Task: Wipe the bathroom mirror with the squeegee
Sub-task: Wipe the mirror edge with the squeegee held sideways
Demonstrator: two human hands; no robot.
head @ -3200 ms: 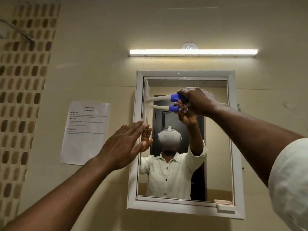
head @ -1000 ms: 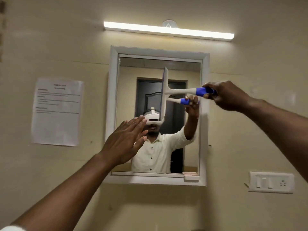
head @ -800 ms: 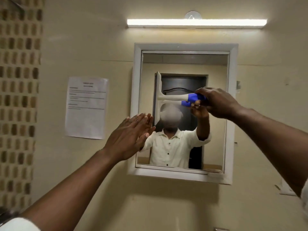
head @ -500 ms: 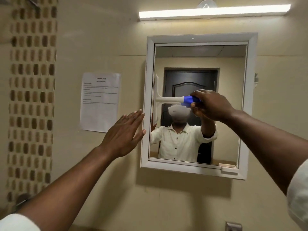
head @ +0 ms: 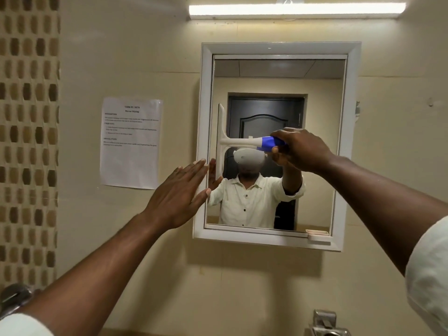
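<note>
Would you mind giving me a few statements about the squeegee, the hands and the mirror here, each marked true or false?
1. The right hand grips the blue end of the squeegee handle. True.
2. The squeegee blade stands upright near the left edge of the mirror glass. True.
3. The left hand is curled round the squeegee blade. False: its fingers are straight, by the mirror's left frame, holding nothing.
4. The light bar above the mirror is switched off. False: it glows brightly.
5. A printed paper sheet hangs on the wall to the right of the mirror. False: it is to the left.
</note>
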